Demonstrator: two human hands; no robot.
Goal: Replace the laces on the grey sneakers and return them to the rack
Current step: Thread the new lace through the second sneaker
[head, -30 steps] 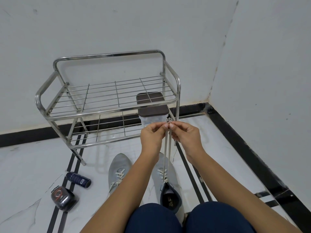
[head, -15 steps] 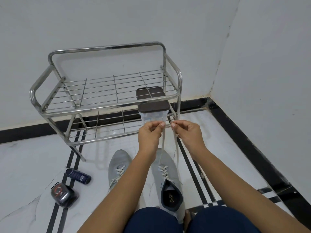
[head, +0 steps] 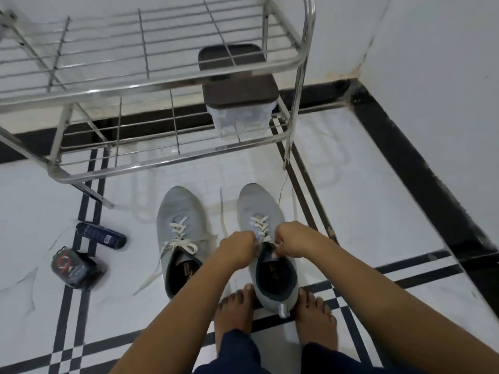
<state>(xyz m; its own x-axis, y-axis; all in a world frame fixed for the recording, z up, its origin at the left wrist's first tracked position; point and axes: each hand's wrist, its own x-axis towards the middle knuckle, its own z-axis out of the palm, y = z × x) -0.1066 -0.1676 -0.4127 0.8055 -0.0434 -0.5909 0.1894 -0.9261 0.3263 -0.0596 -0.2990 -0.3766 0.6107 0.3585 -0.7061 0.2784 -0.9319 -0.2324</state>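
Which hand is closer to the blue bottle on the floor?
Left. The left hand holds the laces of one grey sneaker, on the side toward the bottle; the right hand holds them farther away.

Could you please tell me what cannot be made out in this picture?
All in the head view:
- Top eyelets of the sneaker being laced: covered by the left hand and right hand gripping its lace.
- Upper rail of the rack: cut off by the top edge.
- Print on the dark can and black pouch: blurred, too small.
- Contents of the clear container: blurred, behind rack wires.
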